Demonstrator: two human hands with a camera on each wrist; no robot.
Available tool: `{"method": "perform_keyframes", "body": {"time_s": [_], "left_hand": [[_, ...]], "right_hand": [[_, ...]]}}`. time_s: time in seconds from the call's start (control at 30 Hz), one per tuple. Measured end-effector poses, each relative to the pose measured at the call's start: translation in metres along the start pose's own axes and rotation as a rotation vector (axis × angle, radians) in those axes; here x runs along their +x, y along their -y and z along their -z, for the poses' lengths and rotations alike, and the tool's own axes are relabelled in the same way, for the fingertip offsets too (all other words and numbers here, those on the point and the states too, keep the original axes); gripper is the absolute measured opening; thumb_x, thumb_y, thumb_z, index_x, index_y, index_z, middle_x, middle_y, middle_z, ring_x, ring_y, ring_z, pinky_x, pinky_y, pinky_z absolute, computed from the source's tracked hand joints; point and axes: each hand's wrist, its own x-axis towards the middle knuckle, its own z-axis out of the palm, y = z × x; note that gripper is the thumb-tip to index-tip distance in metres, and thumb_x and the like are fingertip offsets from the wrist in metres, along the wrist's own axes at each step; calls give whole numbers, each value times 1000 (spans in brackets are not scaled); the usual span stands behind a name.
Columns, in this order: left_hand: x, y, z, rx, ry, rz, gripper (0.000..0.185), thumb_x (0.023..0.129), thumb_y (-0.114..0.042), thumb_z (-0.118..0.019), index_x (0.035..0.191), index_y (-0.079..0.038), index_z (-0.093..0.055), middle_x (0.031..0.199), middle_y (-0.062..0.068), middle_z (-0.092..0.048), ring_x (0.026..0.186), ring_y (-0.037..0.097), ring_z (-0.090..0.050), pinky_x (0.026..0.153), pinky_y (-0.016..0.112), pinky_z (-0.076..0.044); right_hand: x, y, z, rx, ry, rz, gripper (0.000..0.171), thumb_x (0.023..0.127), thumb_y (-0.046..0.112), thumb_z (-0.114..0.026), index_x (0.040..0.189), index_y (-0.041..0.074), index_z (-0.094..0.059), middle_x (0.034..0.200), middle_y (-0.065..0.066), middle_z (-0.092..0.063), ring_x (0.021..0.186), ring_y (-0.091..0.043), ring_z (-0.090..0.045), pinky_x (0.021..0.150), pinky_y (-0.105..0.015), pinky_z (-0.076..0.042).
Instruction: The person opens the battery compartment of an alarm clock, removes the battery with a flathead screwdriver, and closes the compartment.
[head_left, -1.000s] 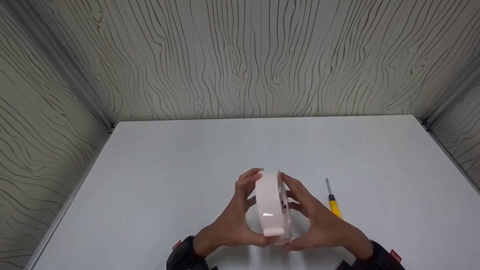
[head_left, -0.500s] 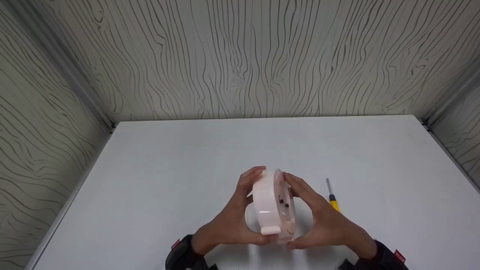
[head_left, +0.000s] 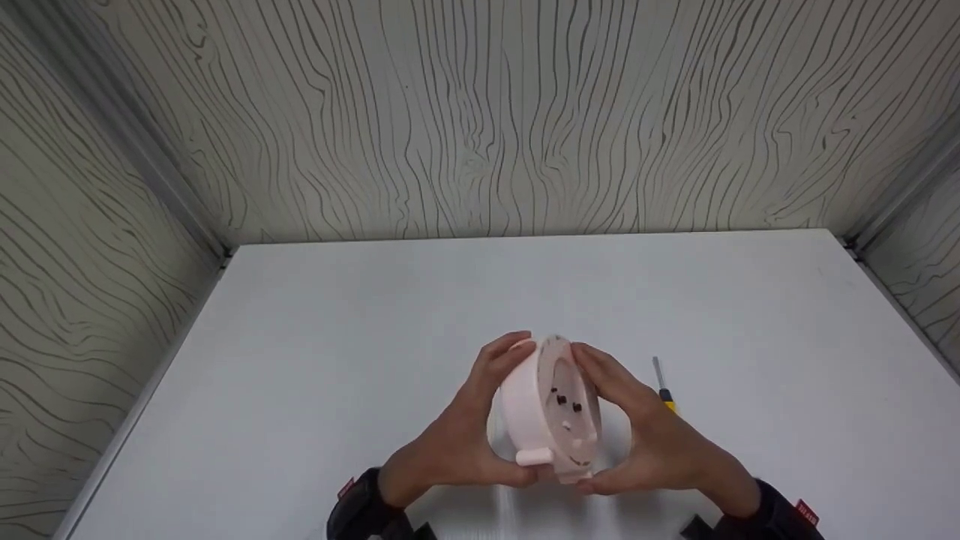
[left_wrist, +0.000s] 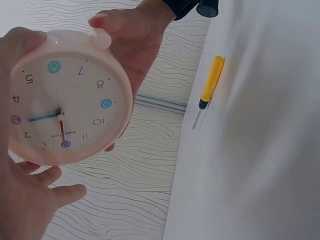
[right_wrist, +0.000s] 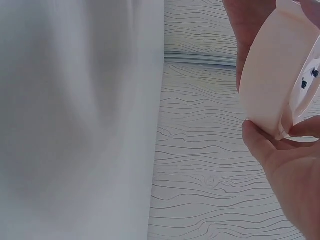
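Both hands hold a round pale pink alarm clock (head_left: 547, 412) on edge above the white table (head_left: 375, 337). My left hand (head_left: 472, 427) grips its left rim, fingers curled over the top and thumb underneath. My right hand (head_left: 641, 431) grips the right rim the same way. The clock's back, with small black knobs, is turned toward the head camera. In the left wrist view the clock (left_wrist: 62, 97) shows its dial with coloured numerals and its hands. In the right wrist view only the clock's side wall (right_wrist: 272, 75) and my right palm (right_wrist: 292, 170) show.
A yellow-handled screwdriver (head_left: 663, 388) lies on the table just right of my right hand, and the screwdriver (left_wrist: 210, 85) is also in the left wrist view. Wood-grain panels (head_left: 487, 112) wall the table at the back and on both sides.
The clock has been turned between the hands, so its back with the black knobs now shows more fully to the head camera. The hands have shifted slightly left; the screwdriver has not moved.
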Motion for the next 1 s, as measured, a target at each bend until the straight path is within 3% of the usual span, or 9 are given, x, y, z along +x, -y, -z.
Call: {"method": "perform_keyframes", "body": {"time_s": [0.17,0.47,0.8,1.0], "left_hand": [[-1,1,2,2,16,30,103,65,-41,-77,144,-20,-15,147,-4,-12,128,15,-33,101,41,-38],[0,0,4,44,4,32,101,64,-43,-76,144,-22,-17,148,-5,-18,129,13,-35,100,39,-39],[1,2,5,58,14,34,103,65,-43,-76,144,-18,-15,148,-5,-18,134,14,-28,103,39,-36],[3,-3,8,48,12,26,103,64,-38,-77,143,-16,-15,148,-2,-22,134,14,-29,105,40,-34]], "right_hand": [[-1,-3,-1,-18,-5,4,115,53,21,-88,140,-9,-19,143,-22,-26,129,-26,-34,96,-23,-41],[-9,-28,-4,-94,-34,66,120,49,31,-89,139,-11,-22,142,-20,-29,129,-28,-34,103,-21,-34],[1,-1,4,-111,-61,39,113,50,30,-89,137,-10,-28,139,-22,-35,126,-29,-38,104,-17,-29],[1,-1,5,-115,-59,17,114,49,29,-89,138,-8,-28,139,-21,-34,126,-30,-38,104,-16,-28]]}}
